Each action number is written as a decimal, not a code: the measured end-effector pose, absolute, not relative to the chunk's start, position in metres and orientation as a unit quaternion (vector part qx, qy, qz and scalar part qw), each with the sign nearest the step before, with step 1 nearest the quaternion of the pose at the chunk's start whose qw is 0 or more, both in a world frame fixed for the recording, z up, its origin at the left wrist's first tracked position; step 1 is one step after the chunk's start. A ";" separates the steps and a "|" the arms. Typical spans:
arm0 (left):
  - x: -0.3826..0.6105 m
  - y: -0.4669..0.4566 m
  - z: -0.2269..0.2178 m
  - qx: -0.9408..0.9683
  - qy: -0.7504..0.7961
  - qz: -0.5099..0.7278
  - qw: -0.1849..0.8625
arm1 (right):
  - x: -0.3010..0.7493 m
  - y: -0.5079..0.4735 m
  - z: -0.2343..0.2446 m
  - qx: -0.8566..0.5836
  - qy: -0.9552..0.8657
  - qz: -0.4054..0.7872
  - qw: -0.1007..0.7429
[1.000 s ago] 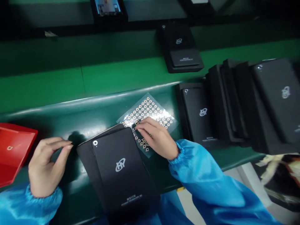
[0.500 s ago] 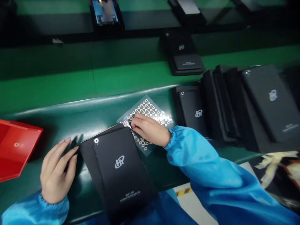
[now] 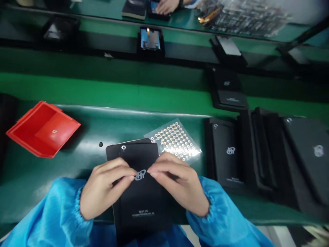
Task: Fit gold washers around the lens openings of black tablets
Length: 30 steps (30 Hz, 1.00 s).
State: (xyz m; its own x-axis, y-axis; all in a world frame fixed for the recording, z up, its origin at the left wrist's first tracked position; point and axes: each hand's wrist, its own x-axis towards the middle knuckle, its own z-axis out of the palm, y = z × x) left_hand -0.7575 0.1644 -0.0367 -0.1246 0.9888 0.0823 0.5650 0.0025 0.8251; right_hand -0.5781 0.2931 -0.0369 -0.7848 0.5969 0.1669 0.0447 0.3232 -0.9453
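Note:
A black tablet (image 3: 141, 199) with a silver logo lies on a dark foam pad (image 3: 113, 151), its camera end away from me. Above the logo, my left hand (image 3: 105, 187) and my right hand (image 3: 180, 181) face each other, a short gap apart. Each has thumb and fingertips pinched together; anything between them is too small to make out. A clear sheet of small ring stickers (image 3: 177, 137) lies just beyond my right hand. On the green mat left of the pad rests a small black piece (image 3: 100, 144).
At left stands a red bin (image 3: 55, 132) with a ring inside. More black tablets (image 3: 228, 154) on foam trays are stacked at right. Beyond, a belt carries trays, one holding an opened tablet (image 3: 150, 41). Another person's hand (image 3: 167, 6) shows at the far side.
My right hand has left the sticker sheet and come over the tablet. My left hand has moved right from beside the pad to above the logo, its fingers now pinched. The view has shifted.

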 end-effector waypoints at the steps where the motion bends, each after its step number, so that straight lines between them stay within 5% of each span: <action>1: -0.755 0.166 -0.034 0.578 0.648 0.376 0.324 | -0.582 0.289 -0.035 -0.203 -0.753 0.578 0.240; 6: -0.754 0.165 -0.029 0.481 0.658 0.381 0.436 | -0.595 0.278 -0.038 -0.179 -0.640 0.729 0.163; 14: -0.769 0.157 -0.032 0.414 0.648 0.398 0.501 | -0.607 0.268 -0.040 -0.186 -0.798 0.553 0.148; 26: -0.791 0.144 -0.041 0.459 0.646 0.399 0.461 | -0.637 0.270 -0.027 -0.087 -0.877 0.467 0.066; 30: -0.794 0.140 -0.044 0.373 0.598 0.404 0.583 | -0.644 0.262 -0.015 -0.010 -0.914 0.404 0.026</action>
